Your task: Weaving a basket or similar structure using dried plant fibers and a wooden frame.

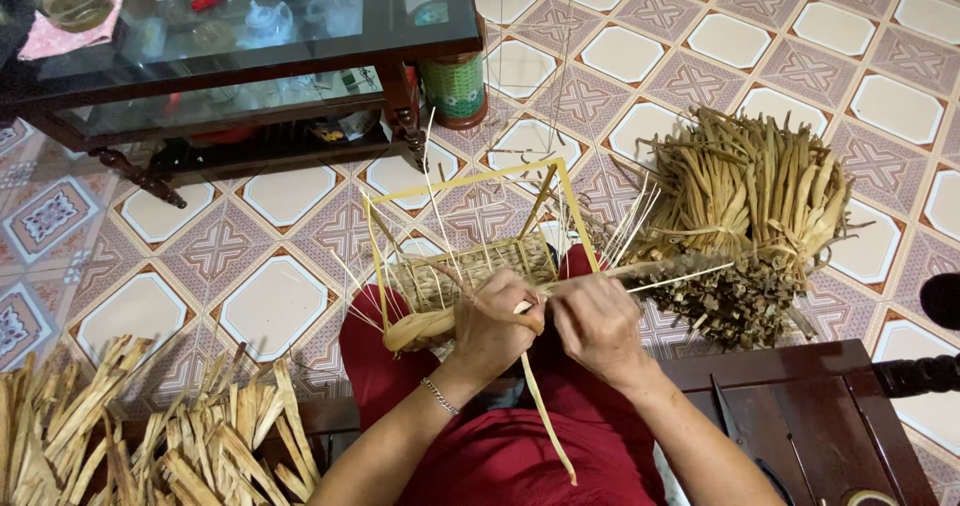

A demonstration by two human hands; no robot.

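On a patterned tile floor [280, 306], I sit weaving with a half-made basket [478, 266] in my lap; every place here is given from that basket. Largest around it is the glass-topped wooden table [240, 56], up and to the left, well apart. To the basket's right, near it, lies a big bundle of dried plant stalks [755, 216]; below and far to its left, a heap of split dry strips [150, 446]. The basket itself has a thin yellow frame [470, 181] standing over a woven base, with pale upright stakes [437, 196] rising from it.

At the basket's near edge my left hand [492, 326] is curled tight around a twisted strand [425, 328], pinching it against the weave. My right hand [598, 324], just beside it, is closed on the same strand where it runs out to the right. A loose flat strip [548, 416] hangs from my hands over my red clothing.

To do this well, I judge, I should keep the twist tight, press each turn snug against the last row, and hold the stakes evenly spaced.
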